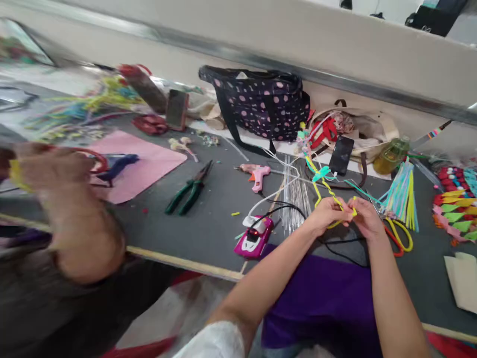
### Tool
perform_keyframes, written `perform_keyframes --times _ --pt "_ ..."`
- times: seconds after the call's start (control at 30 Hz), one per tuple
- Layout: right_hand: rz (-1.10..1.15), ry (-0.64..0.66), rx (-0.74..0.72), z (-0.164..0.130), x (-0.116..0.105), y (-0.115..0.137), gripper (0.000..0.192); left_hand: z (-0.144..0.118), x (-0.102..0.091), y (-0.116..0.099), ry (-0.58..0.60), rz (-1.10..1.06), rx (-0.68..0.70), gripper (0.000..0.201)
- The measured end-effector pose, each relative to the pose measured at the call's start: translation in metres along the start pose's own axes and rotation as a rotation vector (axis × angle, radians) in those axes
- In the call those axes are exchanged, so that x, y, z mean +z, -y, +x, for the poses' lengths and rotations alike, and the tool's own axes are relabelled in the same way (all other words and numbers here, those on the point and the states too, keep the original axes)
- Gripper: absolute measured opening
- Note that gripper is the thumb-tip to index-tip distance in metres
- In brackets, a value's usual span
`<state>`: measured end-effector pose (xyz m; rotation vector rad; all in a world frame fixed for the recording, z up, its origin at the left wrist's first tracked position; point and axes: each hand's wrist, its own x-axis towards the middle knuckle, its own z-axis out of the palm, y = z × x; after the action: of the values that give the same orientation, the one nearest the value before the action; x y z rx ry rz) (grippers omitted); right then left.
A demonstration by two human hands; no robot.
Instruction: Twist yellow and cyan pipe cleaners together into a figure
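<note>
My left hand (330, 215) is closed in a pinch on a yellow pipe cleaner (329, 189), part of which is twisted. Close beside it, my right hand (367, 216) pinches the same yellow strand near its end. The strand runs up to a turquoise tie (321, 174) and a small cluster of pastel flowers (303, 141). Under and beside my right hand lie scissors with red and yellow handles (404, 236). A bundle of pastel and yellow pipe cleaners (402, 196) lies just to the right.
A pink glue gun (257, 174), a magenta power strip (255, 238), green-handled pliers (190, 191) and thin wires (296, 199) lie left of my hands. Behind are a phone (341, 155), a patterned bag (261, 102) and an oil-coloured bottle (391, 155). A co-worker's blurred arm (78, 214) reaches in at left.
</note>
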<state>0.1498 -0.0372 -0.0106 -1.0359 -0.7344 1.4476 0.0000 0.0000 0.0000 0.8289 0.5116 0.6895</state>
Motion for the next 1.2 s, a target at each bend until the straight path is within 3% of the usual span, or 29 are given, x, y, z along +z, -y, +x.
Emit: perform_keyframes --times 0.27,0.47,0.6,0.73,0.87,0.97,1.2 --pt "0.086 -0.144 -0.038 0.005 0.005 -0.006 0.027 0.0 0.005 -0.002 -0.115 -0.092 0.153 0.035" --pt "0.107 -0.273 -0.204 0.007 0.018 -0.011 0.033 0.003 0.005 -0.001 -0.264 -0.193 0.22 0.036" --pt "-0.051 -0.392 -0.403 0.007 0.026 -0.016 0.031 0.004 0.005 -0.002 -0.341 -0.223 0.24 0.036" --pt "-0.334 -0.492 -0.668 0.003 0.031 -0.017 0.029 0.003 0.005 -0.003 -0.391 -0.207 0.248 0.036" --pt "-0.626 -0.537 -0.819 -0.006 0.035 -0.014 0.028 0.004 0.005 -0.001 -0.405 -0.166 0.272 0.032" --pt "-0.73 -0.556 -0.854 -0.01 0.036 -0.012 0.028 0.005 0.004 0.0 -0.398 -0.114 0.294 0.029" --pt "-0.702 -0.555 -0.789 -0.006 0.031 -0.01 0.026 0.004 0.003 -0.001 -0.367 -0.042 0.296 0.025"
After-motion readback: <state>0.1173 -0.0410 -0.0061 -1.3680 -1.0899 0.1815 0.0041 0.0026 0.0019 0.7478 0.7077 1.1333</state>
